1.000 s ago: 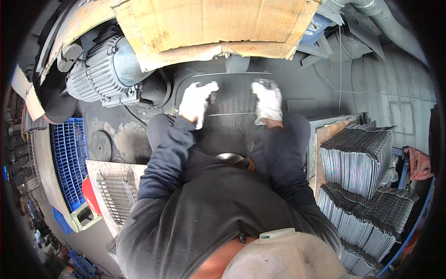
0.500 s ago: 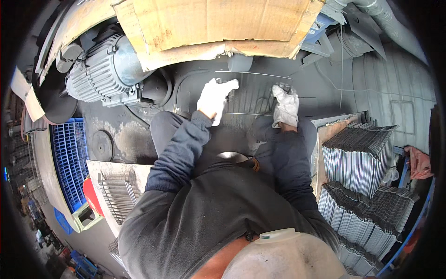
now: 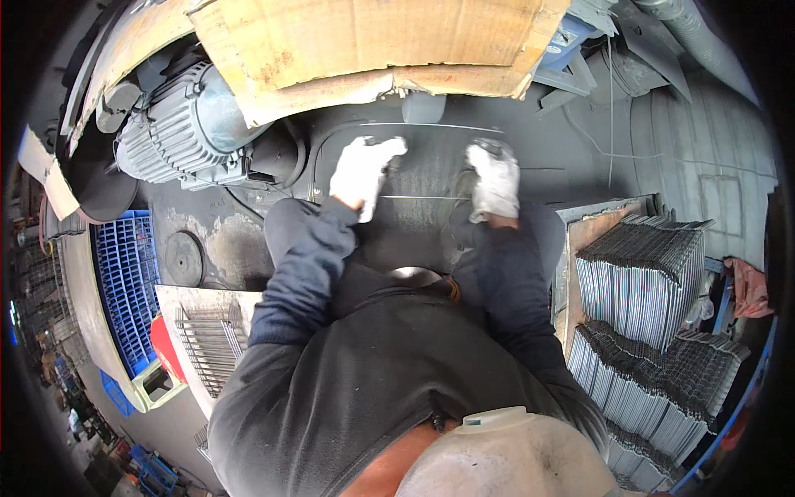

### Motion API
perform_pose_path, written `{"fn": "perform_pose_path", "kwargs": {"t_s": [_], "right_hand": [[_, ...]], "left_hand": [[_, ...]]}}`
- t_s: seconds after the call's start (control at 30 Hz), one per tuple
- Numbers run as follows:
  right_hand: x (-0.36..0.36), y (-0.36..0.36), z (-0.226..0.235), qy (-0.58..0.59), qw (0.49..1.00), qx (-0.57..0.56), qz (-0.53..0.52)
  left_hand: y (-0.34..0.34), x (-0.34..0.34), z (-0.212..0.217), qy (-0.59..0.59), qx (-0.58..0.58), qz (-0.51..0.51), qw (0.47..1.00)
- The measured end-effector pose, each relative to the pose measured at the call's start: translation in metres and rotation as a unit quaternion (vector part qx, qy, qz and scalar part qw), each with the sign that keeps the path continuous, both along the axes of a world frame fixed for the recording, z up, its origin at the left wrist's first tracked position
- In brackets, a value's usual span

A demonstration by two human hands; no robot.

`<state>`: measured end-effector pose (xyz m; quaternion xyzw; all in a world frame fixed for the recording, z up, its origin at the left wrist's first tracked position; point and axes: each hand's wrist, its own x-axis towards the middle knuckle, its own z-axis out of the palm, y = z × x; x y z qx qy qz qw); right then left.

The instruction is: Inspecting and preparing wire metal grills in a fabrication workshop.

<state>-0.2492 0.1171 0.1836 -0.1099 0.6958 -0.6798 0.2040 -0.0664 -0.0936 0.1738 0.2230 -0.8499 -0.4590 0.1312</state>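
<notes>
White gloves cover both hands. My left hand (image 3: 364, 174) is closed around the left side of a thin wire rack (image 3: 422, 197). My right hand (image 3: 494, 182) grips its right side, fingers curled. Only the rack's near and far bars show clearly as bright lines; the finer wires between are blurred against the dark surface. The far bar lies just in front of a grey rounded part (image 3: 423, 108) that sticks out under the cardboard (image 3: 373, 50); I cannot tell whether they touch.
A grey electric motor (image 3: 178, 132) stands at far left. On the right are tall stacks of wire racks (image 3: 633, 273). More wire racks (image 3: 209, 352) lie on a board at left, near a blue plastic crate (image 3: 126, 277) and a red and green stool (image 3: 161, 383).
Both hands have shifted a little to the left, carrying the wire rack with them. Their grip looks the same.
</notes>
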Motion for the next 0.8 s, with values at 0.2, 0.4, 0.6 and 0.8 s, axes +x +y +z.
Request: {"fn": "perform_pose_path", "kwargs": {"t_s": [0.2, 0.4, 0.6, 0.8], "right_hand": [[-0.01, 0.014, 0.004, -0.014, 0.998, -0.035, -0.043], [0.025, -0.05, -0.004, -0.081, 0.993, 0.056, 0.071], [0.044, -0.053, 0.019, 0.018, 0.972, 0.173, 0.158], [0.037, 0.0, 0.033, -0.314, 0.945, -0.019, 0.09]], "left_hand": [[0.023, -0.026, 0.018, -0.019, 0.278, 0.126, 0.952], [-0.016, 0.038, 0.006, 0.087, 0.288, 0.142, 0.943], [-0.034, 0.078, 0.011, 0.035, 0.279, 0.121, 0.952], [0.001, 0.072, 0.03, 0.009, 0.541, 0.104, 0.835]]}}
